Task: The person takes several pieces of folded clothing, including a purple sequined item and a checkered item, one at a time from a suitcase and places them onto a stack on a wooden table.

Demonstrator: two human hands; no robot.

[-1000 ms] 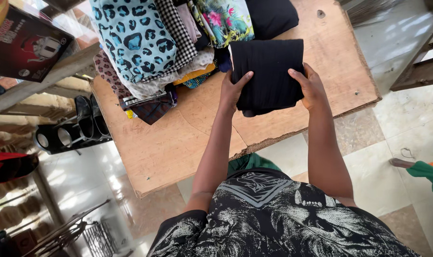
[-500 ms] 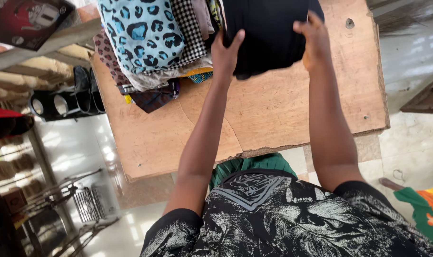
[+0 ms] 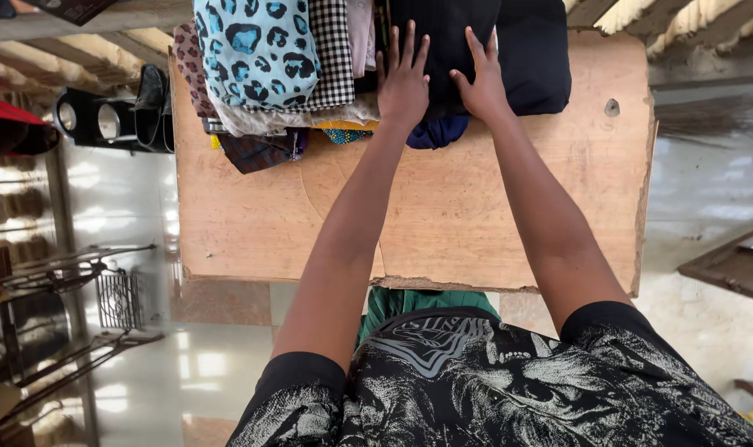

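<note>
resting on the wooden table point(image 3: 443, 223), largest thing here, bare across its near half and crowded along the far edge. stacked at that far edge, left of the black cloth: a pile of folded clothes point(image 3: 285, 74), with a pale blue leopard-print piece on top, a black-and-white checked one beside it, and plaid and yellow bits peeking out underneath.

moved since a second ago: folded black cloth point(image 3: 447, 45), then lifted just above the near middle of the table between both palms, then carried up and away half a second ago, now laid flat at the far edge, just right of the pile and touching another dark folded piece point(image 3: 534, 58) on its right. sitting on top of a navy bundle point(image 3: 438, 131) that sticks out at its near side.

changed too, the grip: no longer clamping the cloth from both sides. left hand point(image 3: 403, 79) spread wide, fingers fanned, palm pressing down on the left part of the black cloth, right next to the checked piece. right hand point(image 3: 480, 76) likewise flat and open, fingers splayed, pressing on the cloth's middle. holding nothing, either of them, only pushing down.

judging from that: cloth set down and joined to the stack, being patted flat rather than gripped.
</note>
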